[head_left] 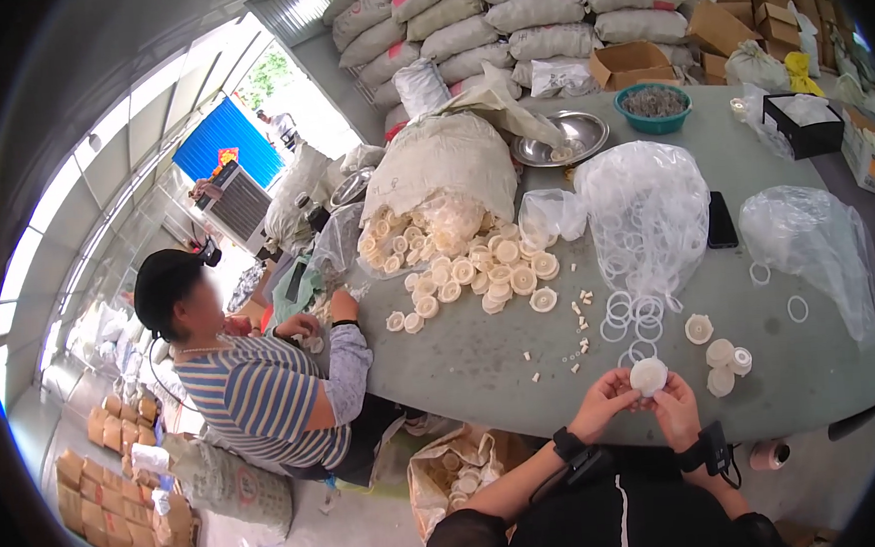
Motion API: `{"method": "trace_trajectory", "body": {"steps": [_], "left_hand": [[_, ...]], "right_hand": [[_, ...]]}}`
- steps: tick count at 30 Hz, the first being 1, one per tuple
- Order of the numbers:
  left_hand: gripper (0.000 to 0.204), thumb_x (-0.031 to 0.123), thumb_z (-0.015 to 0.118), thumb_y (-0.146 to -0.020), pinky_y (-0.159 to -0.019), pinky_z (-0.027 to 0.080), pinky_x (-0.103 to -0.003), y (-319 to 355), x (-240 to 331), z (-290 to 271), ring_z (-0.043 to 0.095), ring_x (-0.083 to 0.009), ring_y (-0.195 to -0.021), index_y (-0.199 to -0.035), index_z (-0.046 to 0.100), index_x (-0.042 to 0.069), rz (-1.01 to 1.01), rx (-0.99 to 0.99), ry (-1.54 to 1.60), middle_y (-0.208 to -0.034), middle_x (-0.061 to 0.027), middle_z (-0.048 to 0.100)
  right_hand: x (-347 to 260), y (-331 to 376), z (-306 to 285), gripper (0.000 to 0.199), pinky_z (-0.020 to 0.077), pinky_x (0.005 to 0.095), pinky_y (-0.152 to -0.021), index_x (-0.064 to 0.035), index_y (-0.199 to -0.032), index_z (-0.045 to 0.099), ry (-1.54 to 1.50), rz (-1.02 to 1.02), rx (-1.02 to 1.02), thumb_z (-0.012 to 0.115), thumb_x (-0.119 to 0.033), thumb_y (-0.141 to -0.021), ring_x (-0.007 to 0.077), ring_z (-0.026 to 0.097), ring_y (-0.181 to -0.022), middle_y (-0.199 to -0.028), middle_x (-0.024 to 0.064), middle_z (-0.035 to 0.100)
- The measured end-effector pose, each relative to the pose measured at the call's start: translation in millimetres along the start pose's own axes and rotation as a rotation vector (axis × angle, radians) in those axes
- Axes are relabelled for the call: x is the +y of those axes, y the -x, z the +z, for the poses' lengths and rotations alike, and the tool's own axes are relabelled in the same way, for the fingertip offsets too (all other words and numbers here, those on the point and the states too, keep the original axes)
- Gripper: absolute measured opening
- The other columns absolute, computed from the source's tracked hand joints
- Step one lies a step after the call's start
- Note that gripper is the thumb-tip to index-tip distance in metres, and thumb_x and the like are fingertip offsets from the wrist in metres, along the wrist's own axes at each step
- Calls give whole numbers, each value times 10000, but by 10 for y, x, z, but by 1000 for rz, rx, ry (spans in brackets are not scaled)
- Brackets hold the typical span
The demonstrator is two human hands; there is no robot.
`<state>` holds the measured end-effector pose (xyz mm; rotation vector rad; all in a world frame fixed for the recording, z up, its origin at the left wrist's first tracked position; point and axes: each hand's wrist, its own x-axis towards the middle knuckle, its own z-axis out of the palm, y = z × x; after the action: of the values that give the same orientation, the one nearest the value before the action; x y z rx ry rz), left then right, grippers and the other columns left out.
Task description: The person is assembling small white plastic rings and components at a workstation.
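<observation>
Near the table's front edge, my left hand and my right hand pinch a round white plastic cap between them. Just beyond it, clear rings spill out of a plastic bag. To the right of my hands sit several cream-coloured caps, one alone and others in a cluster. Small cream pieces lie scattered to the left. Farther left, a big heap of cream caps pours from a white woven sack.
On the left, a co-worker in a striped shirt handles things at the table. A black phone, a clear bag, a steel bowl and a teal basin rest on it. Below stands a sack of caps.
</observation>
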<state>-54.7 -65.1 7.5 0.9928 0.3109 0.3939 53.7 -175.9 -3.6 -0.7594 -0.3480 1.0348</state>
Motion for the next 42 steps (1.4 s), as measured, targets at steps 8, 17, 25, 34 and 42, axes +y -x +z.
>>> {"method": "trace_trajectory", "body": {"steps": [8,17,25,34,42], "left_hand": [[193,34,548,-801,-678,438,-248,71,-110,88,537,-113,-747,-980,476,43,47,-7,-45,-847,-37,547],[155,91,545,-810,-706,407,-238,145,-117,-13,495,-107,-764,-957,501,68,45,-9,196,-843,-18,538],[155,156,505,-840,-492,288,-182,212,104,152,387,-47,-545,-955,519,53,49,25,124,-757,7,514],[199,240,486,-866,-557,406,-185,292,54,56,550,-63,-644,-800,546,62,-69,77,-104,-739,-13,588],[258,243,454,-878,-579,462,-224,348,68,180,580,-115,-636,-831,566,15,-70,129,57,-733,-55,603]], "right_hand": [[-46,62,184,283,431,244,-577,-16,-990,410,138,-48,24,410,78,-723,136,514,-655,-855,80,525],[-63,74,191,284,382,243,-466,-6,-967,440,26,33,-51,382,6,-690,140,471,-501,-749,94,526],[-82,167,285,344,372,259,-432,-4,-992,443,9,61,-23,382,-146,-685,153,462,-478,-750,100,526],[35,214,343,215,289,211,-350,-76,-832,422,98,170,17,338,-270,-871,96,401,-410,-654,33,481],[-104,236,371,120,313,205,-375,-52,-892,452,127,257,-115,392,-155,-881,87,418,-440,-667,30,488]]}}
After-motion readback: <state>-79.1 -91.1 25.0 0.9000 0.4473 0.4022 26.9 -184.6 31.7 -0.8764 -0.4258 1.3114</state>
